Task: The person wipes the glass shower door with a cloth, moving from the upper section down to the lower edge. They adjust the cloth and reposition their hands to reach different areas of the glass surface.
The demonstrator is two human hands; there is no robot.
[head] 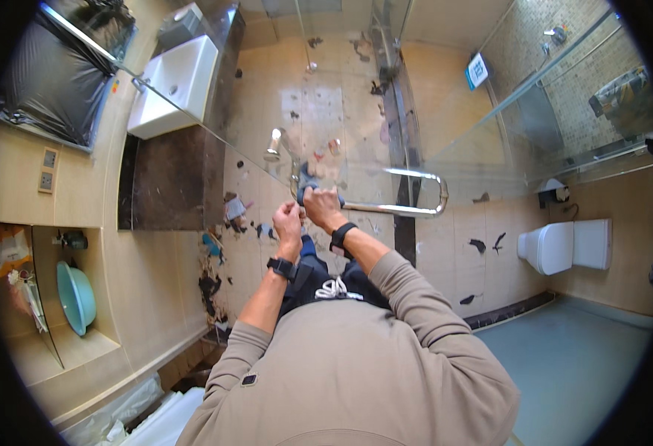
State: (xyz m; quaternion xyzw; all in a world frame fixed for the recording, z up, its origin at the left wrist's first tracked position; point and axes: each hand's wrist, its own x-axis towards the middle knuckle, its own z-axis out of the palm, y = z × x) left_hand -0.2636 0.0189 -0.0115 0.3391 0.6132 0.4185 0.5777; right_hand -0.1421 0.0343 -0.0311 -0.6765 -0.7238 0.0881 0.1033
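Observation:
A chrome tubular handle [390,208] is at a clear glass panel [248,158], with a rounded U-shaped bend at its right. My right hand [322,207] closes around its left stretch, where a dark blue piece [302,195], perhaps a wrap or a ring, shows beside the fingers. Close at its left, my left hand [288,222] has its thumb and fingertips pinched together; whether something thin is between them cannot be seen. Just beyond the hands, a bent chrome end [273,146] and a round metal fitting [294,174] show.
Torn dark scraps [210,287] and other debris litter the tiled floor. A white basin [176,86] sits on a dark stone counter at left. A teal plastic basin [78,298] stands in a wall niche. A toilet [549,248] is at right, below glass panels.

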